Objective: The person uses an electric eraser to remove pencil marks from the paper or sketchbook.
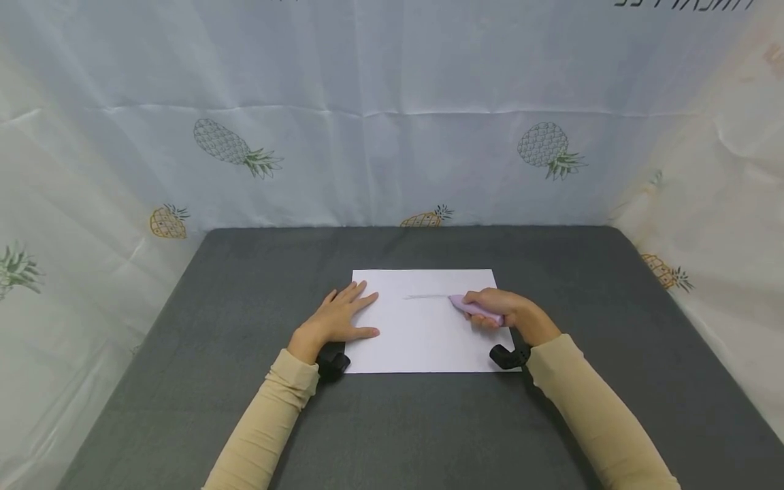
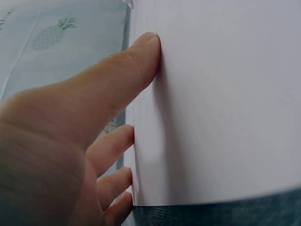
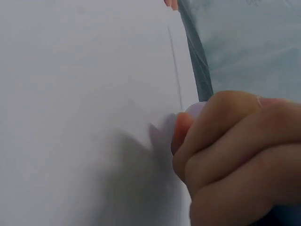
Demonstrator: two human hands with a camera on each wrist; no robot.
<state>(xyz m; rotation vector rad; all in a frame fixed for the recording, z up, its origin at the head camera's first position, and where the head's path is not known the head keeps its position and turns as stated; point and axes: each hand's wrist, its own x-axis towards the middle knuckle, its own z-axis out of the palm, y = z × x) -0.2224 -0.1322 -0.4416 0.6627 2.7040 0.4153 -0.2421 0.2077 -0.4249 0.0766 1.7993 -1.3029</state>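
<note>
A white sheet of paper lies on the dark table. My left hand rests on its left edge, fingers spread; in the left wrist view the thumb lies on the sheet and the other fingertips reach its edge. In my right hand I grip a lilac, tapered hand tool, its narrow end at the paper. A thin grey line runs left from that end across the upper part of the sheet. From the right wrist view, curled fingers hide most of the lilac tool.
Dark grey cloth covers the table around the paper. Behind it hangs a pale curtain printed with pineapples, with more cloth at both sides. Black wrist devices sit below the left wrist and right wrist.
</note>
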